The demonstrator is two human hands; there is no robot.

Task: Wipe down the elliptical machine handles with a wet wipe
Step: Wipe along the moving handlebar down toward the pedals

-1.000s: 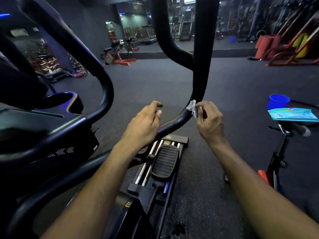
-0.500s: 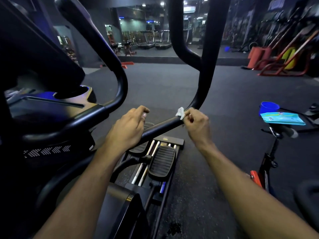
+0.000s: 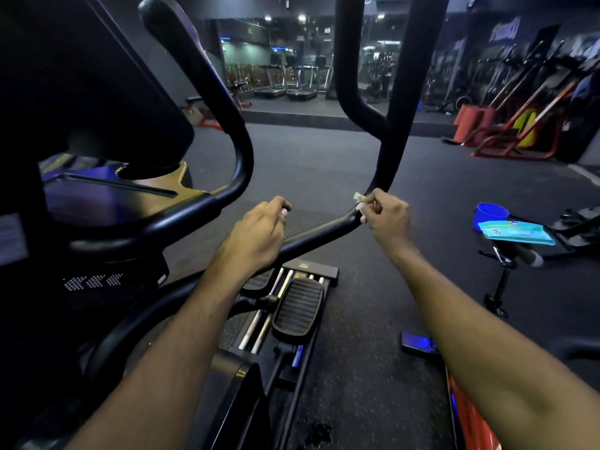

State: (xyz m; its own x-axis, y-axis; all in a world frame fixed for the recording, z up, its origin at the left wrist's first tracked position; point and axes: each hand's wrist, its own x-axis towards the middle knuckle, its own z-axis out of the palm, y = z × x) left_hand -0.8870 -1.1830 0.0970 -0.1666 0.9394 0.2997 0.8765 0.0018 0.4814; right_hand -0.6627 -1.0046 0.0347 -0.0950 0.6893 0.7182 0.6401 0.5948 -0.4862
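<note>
The right hand pinched the wipe, soft, limp and probably slick, bunched against the bend of the stiff handle, while the left hand curled round that bar lower down, steadying it.

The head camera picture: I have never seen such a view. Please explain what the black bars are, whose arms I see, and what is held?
The camera sits on a person's head and looks down at their own arms in a gym. The curved black metal handle bar belongs to an elliptical exercise machine. The left hand grips the bar. The right hand pinches a small white wet wipe against the bar's bend. At right, a light blue wipes packet lies beside a blue plastic cup.
</note>
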